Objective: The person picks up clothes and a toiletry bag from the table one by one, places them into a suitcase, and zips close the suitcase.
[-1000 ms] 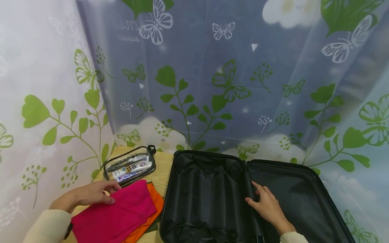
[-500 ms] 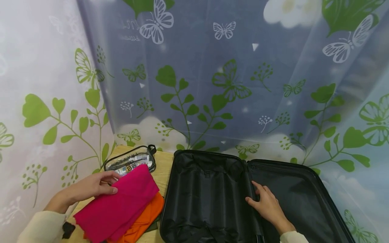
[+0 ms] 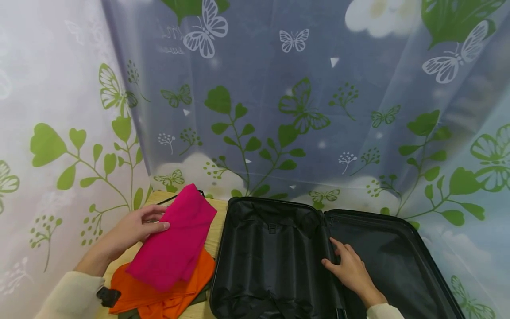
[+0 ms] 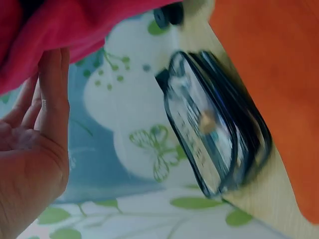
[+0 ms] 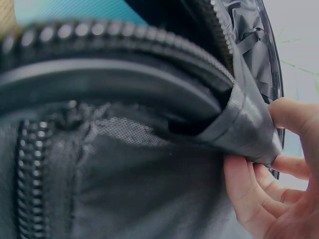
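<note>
My left hand (image 3: 137,228) pinches a folded bright pink garment (image 3: 175,241) by its left edge, thumb on top and fingers behind. In the left wrist view the pink fabric (image 4: 84,27) hangs over the fingers. Below it in the head view is an orange garment (image 3: 131,288), with a dark green cloth (image 3: 201,296) showing underneath. My right hand (image 3: 352,268) rests on the middle edge of an open black suitcase (image 3: 255,261). Its thumb and fingers straddle the fabric strip (image 5: 244,119) there, as the right wrist view shows.
A clear zip pouch (image 4: 199,129) with black trim and tubes inside lies behind the clothes, mostly covered by the pink garment in the head view. The suitcase's other half (image 3: 382,257) lies open at right. A patterned curtain (image 3: 255,110) stands behind the wooden table (image 3: 217,212).
My left hand has lifted the pink garment off the orange one and carried it up and rightward, now overlapping the pouch. The right hand stays put on the suitcase.
</note>
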A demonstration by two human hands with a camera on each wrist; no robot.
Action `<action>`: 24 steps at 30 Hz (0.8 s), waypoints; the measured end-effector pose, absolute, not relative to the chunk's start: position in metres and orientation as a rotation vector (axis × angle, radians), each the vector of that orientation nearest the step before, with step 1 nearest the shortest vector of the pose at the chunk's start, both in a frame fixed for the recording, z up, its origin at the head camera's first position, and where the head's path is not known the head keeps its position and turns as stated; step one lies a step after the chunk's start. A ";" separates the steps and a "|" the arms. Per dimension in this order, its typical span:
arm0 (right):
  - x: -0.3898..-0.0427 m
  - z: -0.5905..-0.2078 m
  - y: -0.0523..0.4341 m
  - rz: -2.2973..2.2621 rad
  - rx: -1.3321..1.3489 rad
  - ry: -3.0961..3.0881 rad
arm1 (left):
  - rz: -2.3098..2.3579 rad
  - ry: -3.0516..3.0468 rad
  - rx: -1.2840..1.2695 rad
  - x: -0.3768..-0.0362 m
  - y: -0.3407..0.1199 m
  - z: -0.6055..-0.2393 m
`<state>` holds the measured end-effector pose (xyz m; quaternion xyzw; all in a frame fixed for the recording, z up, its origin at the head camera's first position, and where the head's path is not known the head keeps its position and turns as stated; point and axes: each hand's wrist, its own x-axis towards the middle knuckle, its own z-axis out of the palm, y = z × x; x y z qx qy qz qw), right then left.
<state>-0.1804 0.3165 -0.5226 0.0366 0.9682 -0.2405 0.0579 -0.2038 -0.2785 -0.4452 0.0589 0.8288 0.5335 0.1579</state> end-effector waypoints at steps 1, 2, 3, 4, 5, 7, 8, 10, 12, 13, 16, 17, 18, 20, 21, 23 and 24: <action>-0.180 -0.523 0.316 -0.732 0.111 2.934 | 1.550 2.355 0.172 -0.204 -0.275 -0.444; -0.180 -0.523 0.317 -0.734 0.111 2.933 | 1.569 2.343 0.173 -0.204 -0.270 -0.442; -0.180 -0.523 0.317 -0.733 0.110 2.934 | 1.583 2.336 0.182 -0.204 -0.266 -0.440; -0.181 -0.523 0.317 -0.733 0.110 2.935 | 1.599 2.327 0.184 -0.205 -0.261 -0.437; -0.180 -0.523 0.317 -0.732 0.108 2.938 | 1.616 2.316 0.189 -0.205 -0.256 -0.434; -0.180 -0.523 0.317 -0.730 0.107 2.943 | 1.640 2.310 0.209 -0.204 -0.245 -0.428; -0.180 -0.522 0.317 -0.728 0.106 2.944 | 1.656 2.304 0.213 -0.204 -0.240 -0.425; -0.180 -0.522 0.317 -0.726 0.102 2.948 | 1.687 2.290 0.220 -0.203 -0.229 -0.420; -0.181 -0.522 0.317 -0.726 0.098 2.950 | 1.720 2.266 0.237 -0.203 -0.219 -0.418; -0.181 -0.522 0.317 -0.727 0.095 2.949 | 1.739 2.249 0.248 -0.203 -0.213 -0.418; -0.181 -0.522 0.317 -0.730 0.089 2.948 | 1.779 2.216 0.264 -0.204 -0.197 -0.417; -0.181 -0.522 0.317 -0.731 0.089 2.947 | 1.786 2.211 0.270 -0.204 -0.191 -0.417; -0.181 -0.522 0.317 -0.734 0.089 2.945 | 1.790 2.211 0.265 -0.205 -0.186 -0.418; -0.181 -0.523 0.318 -0.736 0.090 2.943 | 1.793 2.214 0.258 -0.206 -0.175 -0.419; -0.181 -0.523 0.318 -0.736 0.091 2.941 | 1.796 2.210 0.254 -0.207 -0.170 -0.420; -0.181 -0.524 0.318 -0.739 0.092 2.938 | 1.809 2.197 0.238 -0.207 -0.159 -0.423; -0.181 -0.524 0.318 -0.743 0.091 2.935 | 1.819 2.187 0.236 -0.208 -0.154 -0.424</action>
